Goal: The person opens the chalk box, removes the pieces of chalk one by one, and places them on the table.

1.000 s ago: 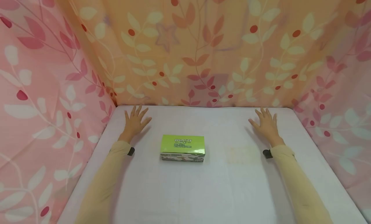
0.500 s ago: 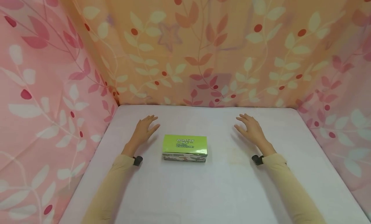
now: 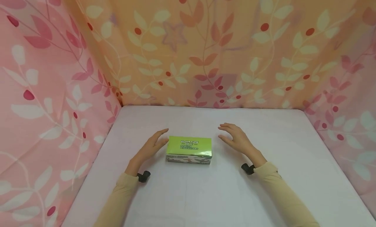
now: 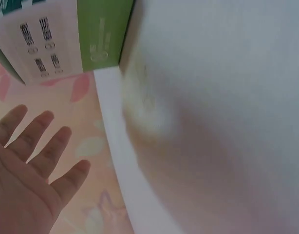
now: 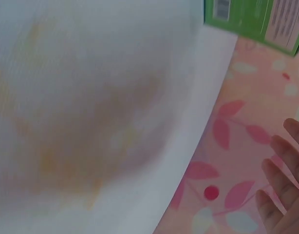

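Observation:
A small cardboard box (image 3: 189, 146) with a bright green lid and a camouflage-patterned front lies on the white table between the two hands. My left hand (image 3: 150, 148) is at the box's left side, fingertips right at its back left corner, fingers extended. On the other side, my right hand (image 3: 236, 139) hovers a short gap from the box's right end, fingers loosely bent and holding nothing. In the left wrist view the printed end of the box (image 4: 40, 41) shows above spread fingers. The right wrist view has the green end of the box (image 5: 252, 19) at the top.
The white-covered table (image 3: 188, 197) stretches around the box. An orange leaf-patterned curtain (image 3: 188, 51) hangs along its back edge, with pink curtains (image 3: 44, 122) at the sides. Black wrist cameras (image 3: 248, 169) sit on both wrists near the tan sleeves.
Both hands have come inward and nearer from the back corners of the table toward the box's two ends. Their spread fingers have drawn closer together. The box stays in place on the table.

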Available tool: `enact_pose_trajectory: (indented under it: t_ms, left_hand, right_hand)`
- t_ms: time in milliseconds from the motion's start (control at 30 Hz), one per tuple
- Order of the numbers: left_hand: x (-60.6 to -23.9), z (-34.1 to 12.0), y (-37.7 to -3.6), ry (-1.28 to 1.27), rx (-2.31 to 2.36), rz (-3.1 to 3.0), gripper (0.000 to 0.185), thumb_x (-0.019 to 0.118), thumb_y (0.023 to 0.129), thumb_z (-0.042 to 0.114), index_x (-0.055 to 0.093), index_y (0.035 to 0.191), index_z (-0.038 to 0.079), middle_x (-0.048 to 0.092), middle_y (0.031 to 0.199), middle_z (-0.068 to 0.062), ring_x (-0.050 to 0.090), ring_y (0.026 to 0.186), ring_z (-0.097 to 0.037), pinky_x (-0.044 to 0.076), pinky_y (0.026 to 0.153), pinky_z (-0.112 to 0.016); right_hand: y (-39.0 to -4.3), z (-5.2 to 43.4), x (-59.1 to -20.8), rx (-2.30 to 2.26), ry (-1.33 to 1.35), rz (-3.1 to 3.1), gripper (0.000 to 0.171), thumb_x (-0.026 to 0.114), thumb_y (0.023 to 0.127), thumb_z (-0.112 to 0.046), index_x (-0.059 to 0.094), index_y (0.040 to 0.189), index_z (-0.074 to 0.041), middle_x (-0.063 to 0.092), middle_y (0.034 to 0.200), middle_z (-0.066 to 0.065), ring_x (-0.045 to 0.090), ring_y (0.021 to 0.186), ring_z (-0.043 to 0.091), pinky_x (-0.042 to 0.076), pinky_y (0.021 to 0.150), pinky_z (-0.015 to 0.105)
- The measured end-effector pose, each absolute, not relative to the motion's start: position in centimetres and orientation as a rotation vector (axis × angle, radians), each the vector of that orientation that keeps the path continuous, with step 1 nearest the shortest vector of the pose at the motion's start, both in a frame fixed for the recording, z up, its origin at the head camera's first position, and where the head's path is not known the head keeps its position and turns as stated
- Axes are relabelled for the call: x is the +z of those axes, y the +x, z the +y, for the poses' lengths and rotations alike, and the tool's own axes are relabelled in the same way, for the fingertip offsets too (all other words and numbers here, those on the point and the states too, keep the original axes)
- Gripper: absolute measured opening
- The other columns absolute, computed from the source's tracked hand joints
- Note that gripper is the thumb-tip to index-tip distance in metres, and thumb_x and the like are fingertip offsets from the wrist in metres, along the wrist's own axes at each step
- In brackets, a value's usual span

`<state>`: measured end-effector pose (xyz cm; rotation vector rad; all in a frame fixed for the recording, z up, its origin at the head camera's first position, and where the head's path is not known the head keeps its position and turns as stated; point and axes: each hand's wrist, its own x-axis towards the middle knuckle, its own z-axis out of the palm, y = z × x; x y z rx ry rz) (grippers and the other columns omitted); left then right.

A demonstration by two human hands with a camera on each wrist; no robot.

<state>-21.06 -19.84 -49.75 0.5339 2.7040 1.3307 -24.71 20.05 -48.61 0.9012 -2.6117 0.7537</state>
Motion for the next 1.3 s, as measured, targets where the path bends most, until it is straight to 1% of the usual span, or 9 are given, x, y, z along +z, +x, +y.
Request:
enact_pose_trajectory:
  t_ms: [133,300,433,533,633,767,867,1033,1300]
  left_hand:
    - [-50.0,-19.1,-20.1,0.506,1.319,2.636,0.065,0.051,0.09,0.051,0.025,0.146,0.029,0.03,0.15,-0.002,0.021,0.14,-0.026,0.02,0.108,-0.059]
    - [-50.6,-18.4,-19.9,0.509,1.277,2.623,0.09,0.066,0.078,0.055,0.015,0.148,0.032,0.03,0.15,-0.003,0.022,0.14,-0.028,0.02,0.108,-0.06]
    - [-51.3,-18.3,-20.2,0.53,1.309,2.588,0.109,0.076,0.067,0.054,0.008,0.149,0.03,0.03,0.149,-0.001,0.028,0.137,-0.026,0.023,0.11,-0.055]
    - [-51.6,-18.3,-20.3,0.526,1.324,2.577,0.117,0.08,0.062,0.053,0.007,0.15,0.028,0.03,0.149,-0.004,0.031,0.136,-0.028,0.026,0.109,-0.052]
    - [-51.8,-18.4,-20.3,0.51,1.323,2.584,0.117,0.08,0.061,0.054,0.009,0.15,0.027,0.03,0.148,-0.005,0.032,0.135,-0.028,0.027,0.11,-0.048]
    - [-51.9,-18.6,-20.3,0.503,1.331,2.588,0.114,0.08,0.06,0.054,0.016,0.149,0.023,0.033,0.147,-0.004,0.032,0.136,-0.026,0.027,0.111,-0.044]
    - [-52.0,-18.6,-20.3,0.485,1.328,2.586,0.111,0.081,0.059,0.054,0.021,0.147,0.021,0.036,0.145,-0.003,0.033,0.135,-0.026,0.028,0.11,-0.043]
    - [-52.0,-18.7,-20.4,0.476,1.313,2.58,0.108,0.082,0.058,0.054,0.025,0.144,0.022,0.037,0.144,-0.004,0.034,0.134,-0.028,0.03,0.11,-0.043]
    - [-52.0,-18.5,-20.7,0.544,1.29,2.596,0.104,0.083,0.06,0.048,0.027,0.143,0.018,0.04,0.141,-0.004,0.036,0.133,-0.026,0.031,0.109,-0.042]
  right_hand:
    - [-23.8,18.6,-48.3,0.784,0.985,-2.623,0.041,0.063,0.088,-0.035,0.06,0.122,-0.011,0.056,0.127,0.005,0.047,0.124,0.025,0.038,0.102,0.048]
    - [-23.0,17.2,-47.8,0.813,1.092,-2.642,0.045,0.062,0.088,-0.039,0.059,0.124,-0.012,0.055,0.128,0.003,0.047,0.123,0.022,0.039,0.102,0.045]
    - [-22.4,16.1,-47.2,0.842,1.14,-2.691,0.055,0.061,0.085,-0.049,0.057,0.127,-0.014,0.053,0.131,0.0,0.046,0.124,0.019,0.039,0.102,0.043]
    - [-22.0,15.5,-47.0,0.802,1.178,-2.732,0.063,0.059,0.082,-0.057,0.054,0.13,-0.016,0.052,0.133,-0.002,0.045,0.125,0.016,0.041,0.101,0.041]
    - [-21.7,14.9,-46.8,0.735,1.224,-2.724,0.066,0.061,0.08,-0.058,0.054,0.13,-0.016,0.052,0.132,-0.001,0.047,0.123,0.016,0.044,0.099,0.039]
    - [-21.5,14.5,-46.7,0.63,1.271,-2.681,0.064,0.067,0.079,-0.052,0.057,0.128,-0.013,0.054,0.13,0.003,0.049,0.12,0.017,0.046,0.096,0.037]
    - [-21.5,14.2,-46.4,0.529,1.314,-2.661,0.062,0.069,0.078,-0.049,0.059,0.125,-0.01,0.055,0.129,0.005,0.051,0.118,0.017,0.048,0.094,0.035]
    - [-21.7,14.0,-46.1,0.387,1.403,-2.606,0.059,0.067,0.08,-0.047,0.061,0.122,-0.006,0.059,0.125,0.01,0.056,0.113,0.022,0.05,0.091,0.037]
    - [-22.2,13.9,-46.1,0.28,1.464,-2.507,0.056,0.064,0.081,-0.045,0.063,0.117,-0.003,0.063,0.119,0.013,0.062,0.106,0.024,0.053,0.085,0.037]
